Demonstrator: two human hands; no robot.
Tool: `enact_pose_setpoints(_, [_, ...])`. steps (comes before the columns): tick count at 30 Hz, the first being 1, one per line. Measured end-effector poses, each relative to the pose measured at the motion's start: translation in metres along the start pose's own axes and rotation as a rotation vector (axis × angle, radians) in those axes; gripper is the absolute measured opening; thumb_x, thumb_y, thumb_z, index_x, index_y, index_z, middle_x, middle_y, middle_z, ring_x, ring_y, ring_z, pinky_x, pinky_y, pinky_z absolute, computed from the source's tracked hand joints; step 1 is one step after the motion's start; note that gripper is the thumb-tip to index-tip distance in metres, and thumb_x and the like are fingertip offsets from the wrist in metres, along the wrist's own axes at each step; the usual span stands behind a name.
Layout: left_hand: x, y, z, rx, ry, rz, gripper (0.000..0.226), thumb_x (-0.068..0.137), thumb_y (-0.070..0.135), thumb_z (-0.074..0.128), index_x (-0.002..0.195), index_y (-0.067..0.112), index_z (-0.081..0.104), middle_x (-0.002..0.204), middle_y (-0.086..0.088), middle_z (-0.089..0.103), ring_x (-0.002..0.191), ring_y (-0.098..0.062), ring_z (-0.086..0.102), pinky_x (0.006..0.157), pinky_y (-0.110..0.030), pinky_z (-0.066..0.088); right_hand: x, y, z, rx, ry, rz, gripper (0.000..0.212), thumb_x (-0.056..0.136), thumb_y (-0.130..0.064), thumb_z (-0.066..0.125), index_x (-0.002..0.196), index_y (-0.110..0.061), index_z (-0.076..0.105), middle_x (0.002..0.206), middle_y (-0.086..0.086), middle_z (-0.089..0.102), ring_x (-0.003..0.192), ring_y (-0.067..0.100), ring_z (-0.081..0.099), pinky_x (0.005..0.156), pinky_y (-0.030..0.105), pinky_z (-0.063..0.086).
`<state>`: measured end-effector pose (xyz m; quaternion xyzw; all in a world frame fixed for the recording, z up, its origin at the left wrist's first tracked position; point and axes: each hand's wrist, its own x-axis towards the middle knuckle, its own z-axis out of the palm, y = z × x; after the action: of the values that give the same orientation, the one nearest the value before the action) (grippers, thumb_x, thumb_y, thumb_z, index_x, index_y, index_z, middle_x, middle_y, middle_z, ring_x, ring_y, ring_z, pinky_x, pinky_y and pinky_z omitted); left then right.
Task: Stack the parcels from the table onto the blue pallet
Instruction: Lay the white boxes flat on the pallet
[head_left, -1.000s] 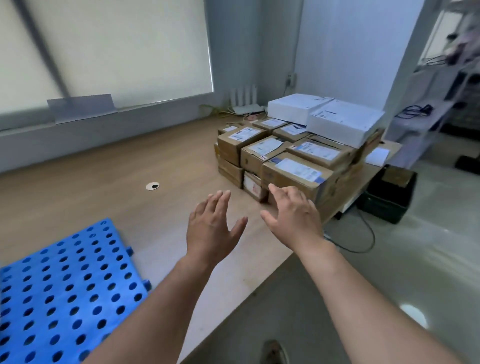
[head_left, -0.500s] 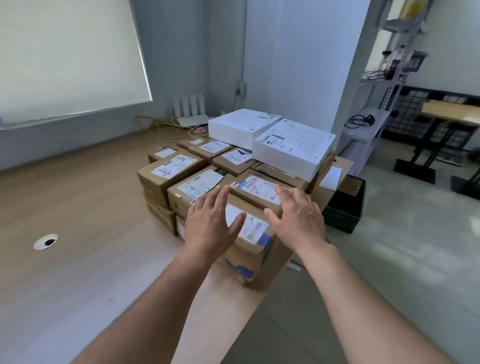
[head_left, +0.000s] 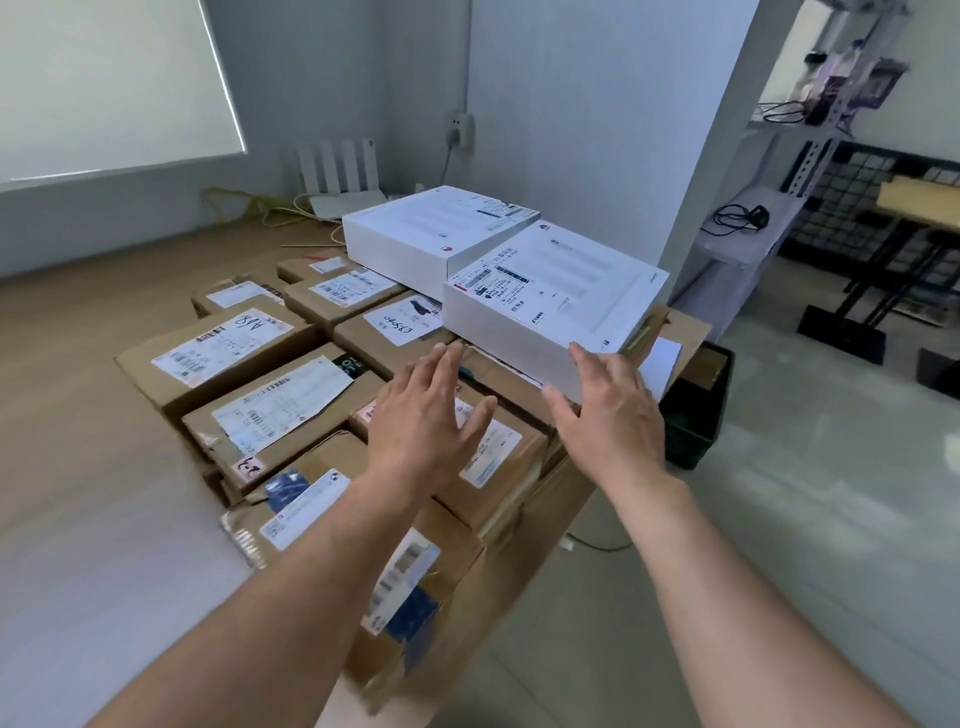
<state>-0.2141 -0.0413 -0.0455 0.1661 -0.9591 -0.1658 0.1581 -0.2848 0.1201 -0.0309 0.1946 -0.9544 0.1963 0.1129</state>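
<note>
Hands (head_left: 423, 415) (head_left: 610, 415) open above stacked parcels (head_left: 291, 400)

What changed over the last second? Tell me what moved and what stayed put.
The view swung right, off the blue pallet, and closed on the parcels. Both open hands advanced: the right hand now reaches the near corner of the front white box, and the left hand hovers over the brown parcels. Nothing is gripped yet. The parcels stayed stacked as before.

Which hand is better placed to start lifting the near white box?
Right. The right hand is open at the near corner of the near white box, fingertips about at its edge. The left hand hovers open over the brown parcels, short of the box.
</note>
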Motion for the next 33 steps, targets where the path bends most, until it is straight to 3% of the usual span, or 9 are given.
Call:
enact_pose_setpoints(8, [0.044,0.055,0.024,0.052,0.084,-0.174,0.070,0.093,0.061,0.032,0.151,0.024,0.018,0.156,0.003,0.026,0.142,-0.018,0.022,0.114,-0.033,0.019,0.096,0.067,-0.011,0.126,0.092,-0.155,0.048,0.096,-0.039,0.050,0.138,-0.016,0.049,0.128,0.013,0.051,0.119,0.030,0.046,0.095,0.042,0.041])
enact_pose_setpoints(13, [0.055,0.094,0.039,0.004,0.045,-0.340,0.072,0.093,0.061,0.028,0.151,0.021,0.016,0.156,0.001,0.023,0.143,-0.018,0.017,0.115,-0.034,0.017,0.169,0.124,-0.014,0.171,0.086,-0.183,0.050,0.095,-0.037,0.053,0.138,-0.012,0.049,0.133,0.016,0.048,0.123,0.034,0.041,0.103,0.041,0.032])
enact_pose_setpoints(16, [0.060,0.115,0.048,-0.023,0.021,-0.448,0.074,0.092,0.063,0.024,0.152,0.021,0.014,0.158,0.000,0.020,0.145,-0.018,0.013,0.116,-0.032,0.011,0.203,0.148,-0.011,0.208,0.005,-0.147,0.053,0.097,-0.039,0.048,0.142,-0.012,0.043,0.141,0.016,0.043,0.130,0.032,0.035,0.106,0.041,0.029])
enact_pose_setpoints(23, [0.069,0.137,0.060,-0.146,0.006,-0.603,0.083,0.087,0.070,0.022,0.153,0.020,0.011,0.158,0.003,0.019,0.145,-0.014,0.014,0.115,-0.032,0.017,0.246,0.178,0.003,0.570,-0.323,0.002,0.050,0.098,-0.035,0.045,0.143,-0.012,0.041,0.145,0.010,0.045,0.131,0.030,0.041,0.102,0.040,0.035])
enact_pose_setpoints(26, [0.071,0.142,0.062,-0.236,0.034,-0.636,0.084,0.083,0.073,0.027,0.152,0.025,0.017,0.153,0.003,0.031,0.140,-0.017,0.031,0.109,-0.037,0.031,0.255,0.184,0.008,0.732,-0.427,0.074,0.040,0.094,-0.033,0.051,0.131,-0.017,0.050,0.120,0.003,0.052,0.110,0.024,0.048,0.091,0.038,0.039])
enact_pose_setpoints(29, [0.075,0.149,0.063,-0.349,0.086,-0.640,0.069,0.090,0.060,0.042,0.148,0.029,0.020,0.146,0.005,0.042,0.129,-0.019,0.045,0.097,-0.032,0.038,0.267,0.189,0.007,0.800,-0.555,0.073,0.021,0.092,-0.029,0.056,0.111,-0.020,0.054,0.101,-0.001,0.058,0.088,0.016,0.052,0.077,0.035,0.041])
enact_pose_setpoints(31, [0.078,0.150,0.063,-0.437,0.120,-0.642,0.061,0.094,0.049,0.047,0.147,0.031,0.023,0.142,0.008,0.047,0.125,-0.019,0.049,0.092,-0.027,0.038,0.273,0.192,0.006,0.809,-0.615,0.045,0.016,0.092,-0.027,0.058,0.107,-0.020,0.057,0.097,-0.003,0.061,0.086,0.015,0.054,0.077,0.035,0.042])
enact_pose_setpoints(33, [0.079,0.146,0.063,-0.517,0.148,-0.643,0.056,0.095,0.044,0.049,0.145,0.036,0.026,0.137,0.011,0.050,0.121,-0.019,0.053,0.095,-0.031,0.042,0.275,0.197,0.008,0.814,-0.645,0.028,0.013,0.089,-0.029,0.061,0.100,-0.022,0.062,0.101,0.000,0.065,0.092,0.021,0.059,0.078,0.038,0.045])
